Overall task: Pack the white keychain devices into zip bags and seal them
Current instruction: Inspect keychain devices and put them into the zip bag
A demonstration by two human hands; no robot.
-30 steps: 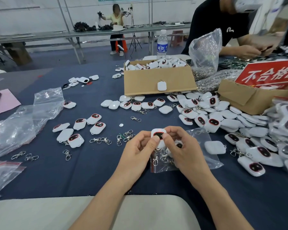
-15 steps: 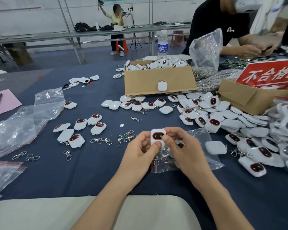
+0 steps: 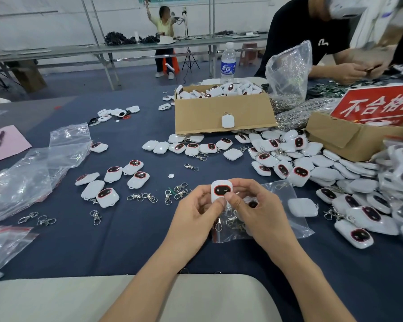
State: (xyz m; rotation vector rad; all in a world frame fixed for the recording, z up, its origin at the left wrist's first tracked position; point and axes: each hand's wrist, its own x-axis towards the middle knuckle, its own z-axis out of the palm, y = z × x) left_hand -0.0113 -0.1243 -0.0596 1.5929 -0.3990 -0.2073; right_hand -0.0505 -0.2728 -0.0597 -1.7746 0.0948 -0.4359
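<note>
The device [image 3: 221, 190] had turned a bit since a moment before, so its dark window with the red rim faced up and showed more plainly. The hands had hardly moved.

The left hand [image 3: 196, 212] pinched the device from the left, with its thumb on the low front edge. The right hand [image 3: 254, 212] pinched it from the right, with its thumb beside the other thumb and its fingers curled round the top and back. Both hands held it just below the middle of the frame, a little above the table [image 3: 126, 240].

The bag [image 3: 286, 219] lay flat on the table under the right hand, right below the device. Some metal clips and something small and white seemed to be inside it.

The device looked small, light and hard, with a smooth shell that could slip. I would hold it by its side edges and keep thumbs off the window. The bag looked thin and floppy, so one hand would need to hold its mouth open.

More clips [image 3: 142, 197] lay to the left, and a big pile [image 3: 335, 173] of devices filled the right.
</note>
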